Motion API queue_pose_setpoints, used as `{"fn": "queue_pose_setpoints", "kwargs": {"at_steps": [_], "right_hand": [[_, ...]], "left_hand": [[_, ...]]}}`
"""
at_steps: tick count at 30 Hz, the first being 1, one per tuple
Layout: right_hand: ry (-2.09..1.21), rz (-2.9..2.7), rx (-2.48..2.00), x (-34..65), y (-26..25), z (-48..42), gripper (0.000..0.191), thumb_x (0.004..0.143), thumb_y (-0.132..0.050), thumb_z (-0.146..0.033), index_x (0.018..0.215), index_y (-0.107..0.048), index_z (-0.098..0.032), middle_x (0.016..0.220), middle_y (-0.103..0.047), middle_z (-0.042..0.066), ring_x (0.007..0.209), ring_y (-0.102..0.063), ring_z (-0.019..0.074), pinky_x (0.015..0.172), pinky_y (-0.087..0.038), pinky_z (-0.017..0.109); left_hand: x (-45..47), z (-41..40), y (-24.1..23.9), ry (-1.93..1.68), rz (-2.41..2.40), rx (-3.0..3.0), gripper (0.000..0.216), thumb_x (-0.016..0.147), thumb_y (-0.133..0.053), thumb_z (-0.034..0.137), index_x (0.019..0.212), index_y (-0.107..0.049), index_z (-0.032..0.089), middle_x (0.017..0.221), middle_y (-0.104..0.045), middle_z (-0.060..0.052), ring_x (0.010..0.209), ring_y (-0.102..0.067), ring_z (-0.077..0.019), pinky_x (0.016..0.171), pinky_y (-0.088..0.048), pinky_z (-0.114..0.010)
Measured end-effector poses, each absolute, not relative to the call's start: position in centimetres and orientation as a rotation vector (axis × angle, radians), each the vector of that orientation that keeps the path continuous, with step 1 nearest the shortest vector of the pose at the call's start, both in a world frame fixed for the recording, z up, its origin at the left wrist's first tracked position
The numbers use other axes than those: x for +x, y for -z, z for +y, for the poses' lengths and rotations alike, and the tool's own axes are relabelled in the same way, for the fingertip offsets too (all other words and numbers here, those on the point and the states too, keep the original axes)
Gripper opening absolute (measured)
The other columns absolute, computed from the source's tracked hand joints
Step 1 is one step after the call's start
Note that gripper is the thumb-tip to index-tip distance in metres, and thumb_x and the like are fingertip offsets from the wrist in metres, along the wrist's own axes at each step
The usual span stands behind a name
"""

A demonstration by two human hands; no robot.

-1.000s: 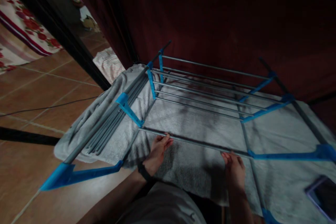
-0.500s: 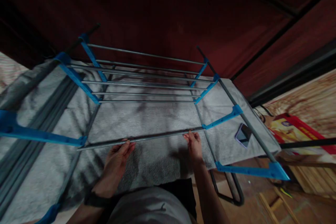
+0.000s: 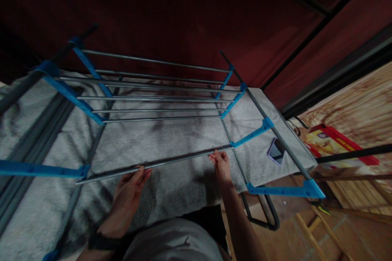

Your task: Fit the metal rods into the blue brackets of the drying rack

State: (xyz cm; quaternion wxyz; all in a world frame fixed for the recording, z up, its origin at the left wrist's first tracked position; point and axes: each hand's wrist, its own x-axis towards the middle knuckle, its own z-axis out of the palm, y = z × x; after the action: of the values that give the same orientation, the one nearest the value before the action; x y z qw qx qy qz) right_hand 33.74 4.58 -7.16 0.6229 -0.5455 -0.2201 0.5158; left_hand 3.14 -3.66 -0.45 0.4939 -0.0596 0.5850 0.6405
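A thin grey metal rod [image 3: 177,160] lies across the near part of a rack frame, and both my hands are closed on it. My left hand [image 3: 131,183] pinches it left of its middle between thumb and fingers. Near its right end, my right hand [image 3: 221,164] grips it with the fingertips. The rod's right tip meets the inner end of a blue plastic bracket [image 3: 251,133]. Its left tip sits just below the end of the left blue bracket [image 3: 43,170], apparently outside it. Farther back, several similar rods [image 3: 165,98] span between blue brackets.
Grey cloth [image 3: 165,136] covers the surface under the rack. Several loose grey tubes [image 3: 33,147] lie at the left. A phone [image 3: 276,151] rests at the right, outside the frame. Beyond the edge are a red and yellow box [image 3: 337,142] and wooden slats [image 3: 361,200].
The view has turned slightly, so the rack and phone appear farther left. Both hands keep their hold on the rod, whose left tip sits slightly lower beside the left bracket.
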Motion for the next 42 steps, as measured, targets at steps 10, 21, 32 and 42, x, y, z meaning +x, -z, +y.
{"fn": "queue_pose_setpoints", "kwargs": {"at_steps": [10, 21, 32, 42], "right_hand": [[-1.198, -0.459, -1.234, 33.8, 6.9, 4.6, 0.045, 0.076, -0.095, -0.054, 0.083, -0.058, -0.030, 0.077, -0.069, -0.006, 0.076, -0.072, 0.0166, 0.082, -0.067, 0.033], [-1.094, -0.400, -1.253, 33.2, 6.5, 4.9, 0.042, 0.085, -0.086, -0.063, 0.088, -0.058, -0.032, 0.077, -0.067, -0.006, 0.076, -0.073, 0.0173, 0.085, -0.068, 0.033], [-1.100, -0.438, -1.235, 33.3, 6.9, 4.9, 0.056, 0.078, -0.092, -0.068, 0.083, -0.051, -0.031, 0.068, -0.062, -0.010, 0.065, -0.066, 0.0131, 0.079, -0.066, 0.030], [-1.088, -0.378, -1.198, 32.9, 6.4, 4.8, 0.040, 0.080, -0.087, -0.056, 0.088, -0.057, -0.031, 0.076, -0.072, -0.006, 0.066, -0.068, 0.0144, 0.069, -0.062, 0.028]], "left_hand": [[2.9, -3.8, 0.4, -1.539, 1.397, -0.153, 0.033, 0.094, -0.066, -0.006, 0.074, -0.072, 0.021, 0.075, -0.078, 0.001, 0.072, -0.081, -0.0144, 0.078, -0.070, -0.023], [2.7, -3.5, 0.0, -1.490, 1.429, -0.200, 0.029, 0.098, -0.064, 0.000, 0.080, -0.072, 0.021, 0.085, -0.080, 0.000, 0.077, -0.078, -0.0148, 0.084, -0.068, -0.028], [2.5, -3.8, 0.5, -1.594, 1.375, -0.162, 0.026, 0.103, -0.068, 0.010, 0.079, -0.072, 0.020, 0.085, -0.082, -0.002, 0.079, -0.080, -0.0153, 0.079, -0.068, -0.026], [1.9, -3.9, 1.4, -1.544, 1.429, -0.154, 0.018, 0.099, -0.072, 0.017, 0.083, -0.074, 0.023, 0.090, -0.083, -0.004, 0.101, -0.083, -0.0240, 0.084, -0.067, -0.032]]}}
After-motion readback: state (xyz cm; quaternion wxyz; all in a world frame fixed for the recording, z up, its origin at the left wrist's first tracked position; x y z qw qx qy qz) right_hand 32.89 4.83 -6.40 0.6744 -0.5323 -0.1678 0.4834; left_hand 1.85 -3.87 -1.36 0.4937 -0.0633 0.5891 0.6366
